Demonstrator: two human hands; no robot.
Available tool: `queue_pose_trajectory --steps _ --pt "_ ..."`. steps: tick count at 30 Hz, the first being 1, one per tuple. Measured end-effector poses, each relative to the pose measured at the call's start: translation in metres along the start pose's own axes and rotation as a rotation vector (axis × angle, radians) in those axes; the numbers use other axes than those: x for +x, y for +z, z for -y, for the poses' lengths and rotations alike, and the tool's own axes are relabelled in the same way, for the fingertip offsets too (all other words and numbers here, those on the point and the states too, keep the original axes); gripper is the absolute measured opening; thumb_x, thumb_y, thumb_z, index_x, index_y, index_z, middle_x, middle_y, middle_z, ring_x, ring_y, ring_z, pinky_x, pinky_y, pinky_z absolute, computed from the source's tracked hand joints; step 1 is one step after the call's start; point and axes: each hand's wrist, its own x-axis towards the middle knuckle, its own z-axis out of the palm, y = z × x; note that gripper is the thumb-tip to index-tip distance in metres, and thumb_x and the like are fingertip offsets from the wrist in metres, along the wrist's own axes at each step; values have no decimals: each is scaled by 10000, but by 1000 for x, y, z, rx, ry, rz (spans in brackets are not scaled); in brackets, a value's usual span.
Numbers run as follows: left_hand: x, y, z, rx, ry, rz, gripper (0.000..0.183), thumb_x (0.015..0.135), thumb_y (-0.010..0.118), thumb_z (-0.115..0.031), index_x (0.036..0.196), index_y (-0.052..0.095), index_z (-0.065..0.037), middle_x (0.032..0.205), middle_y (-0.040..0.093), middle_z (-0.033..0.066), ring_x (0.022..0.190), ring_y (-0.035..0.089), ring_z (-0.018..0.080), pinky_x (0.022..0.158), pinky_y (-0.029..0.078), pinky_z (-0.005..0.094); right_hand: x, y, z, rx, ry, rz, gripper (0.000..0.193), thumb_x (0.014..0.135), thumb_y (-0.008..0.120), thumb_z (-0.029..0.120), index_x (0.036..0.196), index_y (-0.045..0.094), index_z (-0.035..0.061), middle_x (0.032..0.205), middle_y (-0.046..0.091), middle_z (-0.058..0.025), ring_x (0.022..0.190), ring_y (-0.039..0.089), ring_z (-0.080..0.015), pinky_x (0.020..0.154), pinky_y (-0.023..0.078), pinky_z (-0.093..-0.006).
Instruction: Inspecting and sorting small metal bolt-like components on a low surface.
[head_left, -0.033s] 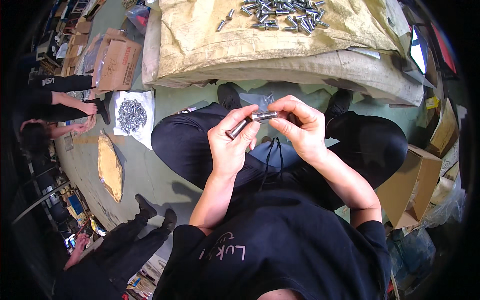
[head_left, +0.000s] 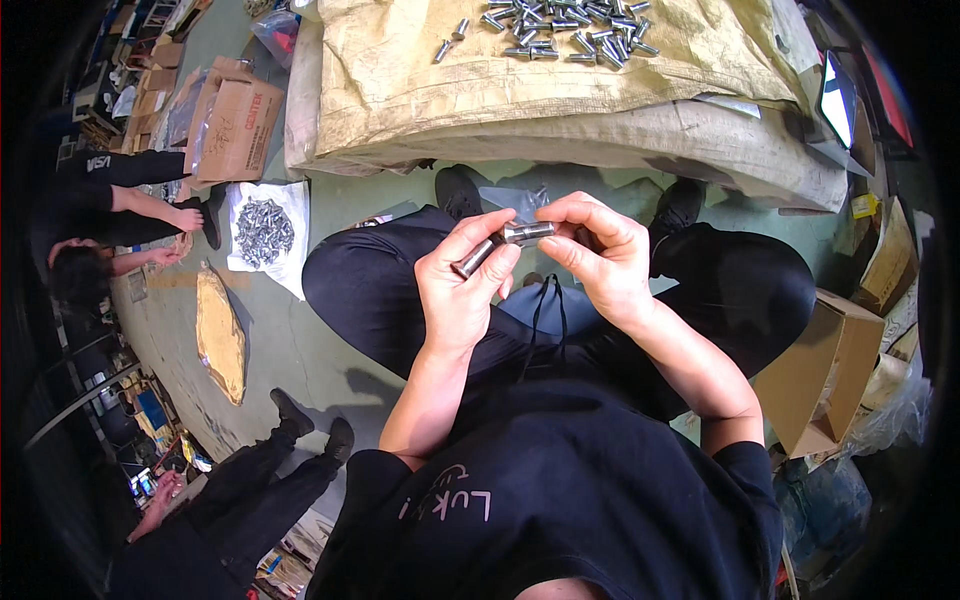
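Observation:
Close together above my lap, each of my hands grips a shiny metal bolt. My left hand (head_left: 460, 275) has its thumb and fingers closed round a bolt (head_left: 474, 260) that slants down to the left. Between the thumb and fingertips of my right hand (head_left: 605, 260) is another bolt (head_left: 528, 233), lying nearly level. Its left end comes up to my left fingertips; whether the two bolts touch is hard to make out. A pile of similar bolts (head_left: 575, 25) lies ahead on a yellowish cloth (head_left: 420, 85) over a raised surface.
On the floor at left, more bolts (head_left: 264, 232) lie on a white sheet (head_left: 293, 275), near a cardboard box (head_left: 235, 125) and a flat yellowish piece (head_left: 220, 335). Two co-workers are at left. An open cardboard box (head_left: 820, 370) stands at right.
My hands and both bolts stay almost still. At the far left, a co-worker's head and hands have shifted slightly.

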Motion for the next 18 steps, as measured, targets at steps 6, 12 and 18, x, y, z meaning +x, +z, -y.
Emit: queue_pose_trajectory --steps 6,12,18 --pt "2 -3 3 74 159 21 290 723 616 76 1008 587 31 1022 530 105 636 497 69 479 410 180 -2 4 -1 190 164 -16 207 745 621 -4 950 598 -10 763 492 14 676 443 -40 589 367 -171" --pt "0 0 -3 11 -14 -37 270 744 625 29 1011 581 35 900 575 74 586 484 55 466 398 181 -2 2 -2 263 220 -30 198 752 609 -14 950 605 -8 749 496 13 676 443 -44 587 364 -171" --pt "0 1 -6 38 -12 -34 246 748 624 23 991 585 36 883 580 66 584 482 45 469 396 176 -2 5 -5 214 153 -41 205 745 615 -19 950 605 -13 740 500 1 599 426 -45 509 336 -173"
